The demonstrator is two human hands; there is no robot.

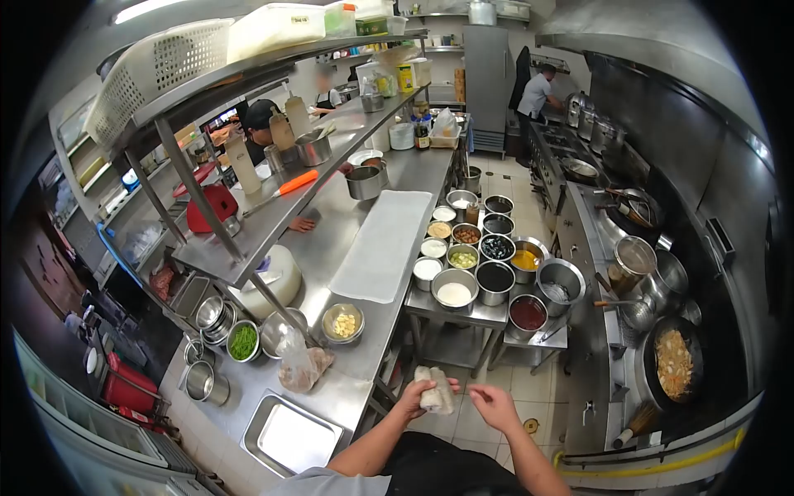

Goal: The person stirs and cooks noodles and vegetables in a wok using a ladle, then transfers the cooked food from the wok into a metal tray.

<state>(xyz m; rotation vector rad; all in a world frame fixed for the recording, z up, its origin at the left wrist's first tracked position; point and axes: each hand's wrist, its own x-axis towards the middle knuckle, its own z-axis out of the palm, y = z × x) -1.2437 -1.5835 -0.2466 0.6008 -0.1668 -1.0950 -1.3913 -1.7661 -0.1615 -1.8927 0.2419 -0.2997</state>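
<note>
My left hand (412, 398) is closed around a bundle of pale, whitish rolls (438, 400), held low in front of my body over the floor. Their exact kind cannot be made out. Just to the right, apart from the bundle, my right hand (494, 407) has its fingers curled together as in a pinch. Whether anything small is between those fingers is hidden. Left of my hands, a metal tray (291, 431) lies on the steel counter (364, 331), near a plastic bag of brownish food (304, 368) and a bowl of pale yellow pieces (342, 322).
Ahead, a low steel table holds several pots of sauces and ingredients (455, 289). A wok with cooked food (674, 364) sits on the range at right. A white sheet (385, 244) covers part of the counter. One person (538, 99) stands at the far stove; others are behind the shelf.
</note>
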